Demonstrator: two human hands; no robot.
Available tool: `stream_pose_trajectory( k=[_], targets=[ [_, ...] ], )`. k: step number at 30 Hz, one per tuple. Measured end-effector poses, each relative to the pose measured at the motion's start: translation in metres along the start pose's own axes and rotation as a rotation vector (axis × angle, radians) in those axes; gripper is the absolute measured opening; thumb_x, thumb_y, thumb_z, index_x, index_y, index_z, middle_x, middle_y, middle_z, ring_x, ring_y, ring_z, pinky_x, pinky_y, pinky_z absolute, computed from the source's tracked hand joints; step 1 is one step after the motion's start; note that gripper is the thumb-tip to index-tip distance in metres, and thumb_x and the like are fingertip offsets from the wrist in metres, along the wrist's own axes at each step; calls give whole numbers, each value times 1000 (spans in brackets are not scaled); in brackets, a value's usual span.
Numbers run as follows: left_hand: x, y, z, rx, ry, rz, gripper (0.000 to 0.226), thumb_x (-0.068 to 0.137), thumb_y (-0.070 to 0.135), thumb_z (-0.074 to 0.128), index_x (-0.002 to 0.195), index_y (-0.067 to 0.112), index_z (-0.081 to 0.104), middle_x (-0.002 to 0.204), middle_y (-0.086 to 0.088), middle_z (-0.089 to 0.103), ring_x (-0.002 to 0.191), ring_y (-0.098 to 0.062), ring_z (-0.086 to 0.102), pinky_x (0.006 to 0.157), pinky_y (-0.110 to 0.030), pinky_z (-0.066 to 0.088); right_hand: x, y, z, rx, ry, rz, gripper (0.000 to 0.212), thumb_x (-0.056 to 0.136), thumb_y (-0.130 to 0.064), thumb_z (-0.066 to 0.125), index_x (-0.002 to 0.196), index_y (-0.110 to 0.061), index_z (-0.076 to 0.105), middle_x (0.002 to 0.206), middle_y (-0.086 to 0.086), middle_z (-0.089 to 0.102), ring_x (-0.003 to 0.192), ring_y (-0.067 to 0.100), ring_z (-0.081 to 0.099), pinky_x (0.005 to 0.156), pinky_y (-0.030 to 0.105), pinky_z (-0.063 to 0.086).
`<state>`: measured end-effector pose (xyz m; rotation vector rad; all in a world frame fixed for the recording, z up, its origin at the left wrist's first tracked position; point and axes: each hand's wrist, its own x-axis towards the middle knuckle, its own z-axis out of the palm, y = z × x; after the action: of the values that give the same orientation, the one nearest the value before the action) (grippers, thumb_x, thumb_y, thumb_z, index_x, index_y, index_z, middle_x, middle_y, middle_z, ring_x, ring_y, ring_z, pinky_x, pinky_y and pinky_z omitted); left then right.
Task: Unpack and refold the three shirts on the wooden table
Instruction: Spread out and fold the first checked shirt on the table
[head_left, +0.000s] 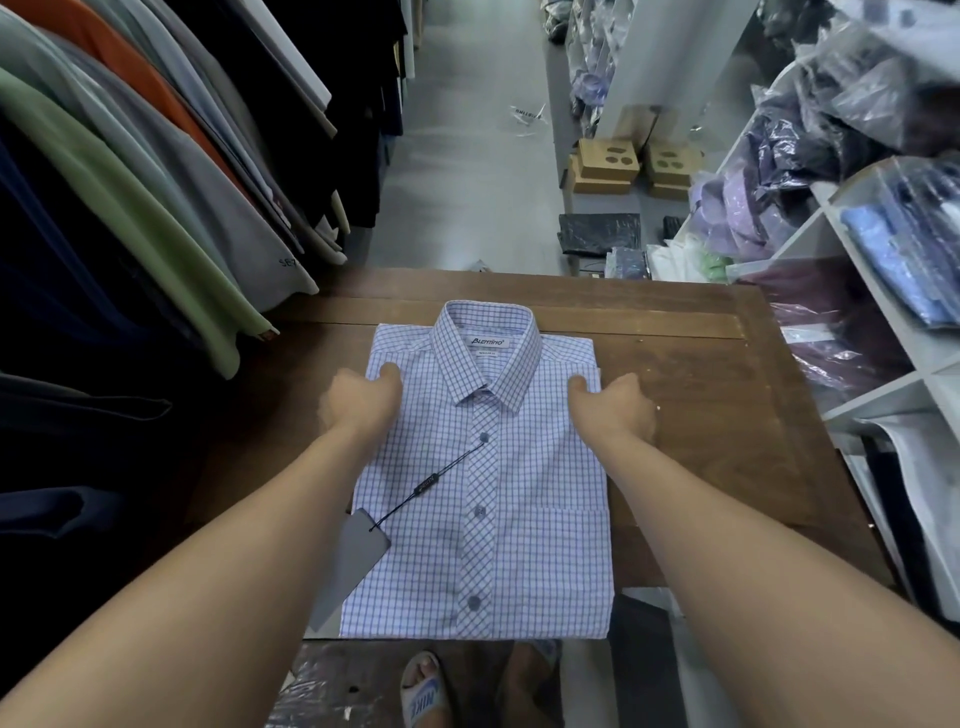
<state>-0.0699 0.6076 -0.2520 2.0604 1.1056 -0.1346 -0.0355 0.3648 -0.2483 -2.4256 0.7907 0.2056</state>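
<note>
So, nearest the camera a foot in a white slide sandal (423, 691) pokes out below the brown wooden table (727, 415), beside some crumpled clear plastic wrap (322, 691).

On the table's near middle lies the white-and-blue checked button-up shirt (519, 519), out of any bag, buttoned and folded into a tidy rectangle, collar at the far end. A grey card hang tag (353, 561) on a black string hangs off its left edge.

The left hand (358, 400) and right hand (613, 408) each pinch a side of the shirt just below the collar, thumbs on top and fingers tucked under.

My guess: this fold is basically done and just needs squaring up or moving. It's the only shirt on the table, so I can't tell which of the three it is.

To the right, white shelf cubbies (878, 332) hold shirts in clear plastic bags, purple and blue ones. Far off on the floor sit brown cardboard boxes (608, 166); no idea what's inside them.
</note>
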Motion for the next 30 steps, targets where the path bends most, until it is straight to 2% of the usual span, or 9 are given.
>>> stream_pose_trajectory(
  k=[2, 4, 7, 12, 16, 19, 22, 25, 30],
  targets=[
    [1, -4, -3, 127, -72, -2, 52, 95, 57, 45, 104, 6, 54, 105, -9, 63, 91, -30, 60, 69, -34, 46, -2, 3, -4, -30, -110, 51, 52, 91, -53, 62, 112, -5, 60, 95, 6, 63, 86, 25, 63, 64, 29, 44],
    [3, -9, -2, 87, -161, 21, 54, 98, 47, 46, 117, -2, 56, 121, -13, 64, 102, -32, 61, 74, -38, 52, -3, 9, -4, 55, -204, 78, 42, 89, -47, 67, 99, -6, 63, 90, 3, 66, 75, 21, 63, 59, 29, 50],
    [-3, -13, -3, 39, -247, 110, 57, 107, 40, 37, 150, 3, 36, 151, -17, 46, 134, -38, 47, 107, -47, 43, -3, 20, -3, 374, -343, 65, 24, 94, -30, 67, 99, -7, 69, 98, 8, 73, 86, 26, 71, 79, 43, 61],
    [-18, -20, -9, 129, -297, 317, 41, 107, 49, 23, 129, 15, 33, 125, -17, 57, 112, -39, 56, 93, -50, 46, -19, 43, -14, 358, -399, -238, 17, 105, -29, 47, 118, -27, 57, 112, -8, 65, 106, 17, 62, 89, 36, 52],
    [-39, -6, -10, -29, -339, 433, 41, 109, 44, 26, 137, 16, 35, 140, -12, 51, 126, -34, 49, 105, -47, 39, -32, 58, -38, 422, -311, -279, 30, 107, -30, 42, 135, -25, 51, 113, -16, 57, 103, 7, 56, 86, 29, 44],
    [-61, 17, -4, -114, -373, 542, 49, 109, 43, 28, 149, 16, 32, 148, -7, 46, 135, -30, 44, 112, -44, 34, -37, 72, -68, 426, -191, -291, 33, 108, -30, 41, 140, -23, 45, 120, -12, 53, 111, 11, 51, 92, 31, 40],
    [-90, 41, 5, -181, -388, 643, 46, 108, 45, 30, 143, 16, 37, 138, -3, 52, 125, -24, 50, 105, -38, 39, -42, 87, -103, 454, -50, -282, 35, 108, -30, 39, 142, -21, 43, 125, -9, 52, 112, 11, 49, 92, 29, 36],
    [-128, 68, 14, -258, -402, 763, 36, 109, 40, 32, 132, 14, 42, 119, 5, 53, 108, -15, 50, 88, -27, 35, -48, 106, -141, 450, 86, -277, 37, 108, -33, 37, 144, -24, 40, 133, -11, 52, 119, 11, 49, 100, 32, 38],
    [-178, 114, 32, -280, -403, 913, 29, 108, 44, 31, 108, 16, 39, 92, 11, 52, 90, -17, 55, 76, -34, 36, -59, 138, -196, 491, 302, -246, 51, 107, -45, 34, 155, -30, 24, 156, -8, 39, 138, 14, 41, 113, 37, 35]
  ],
)
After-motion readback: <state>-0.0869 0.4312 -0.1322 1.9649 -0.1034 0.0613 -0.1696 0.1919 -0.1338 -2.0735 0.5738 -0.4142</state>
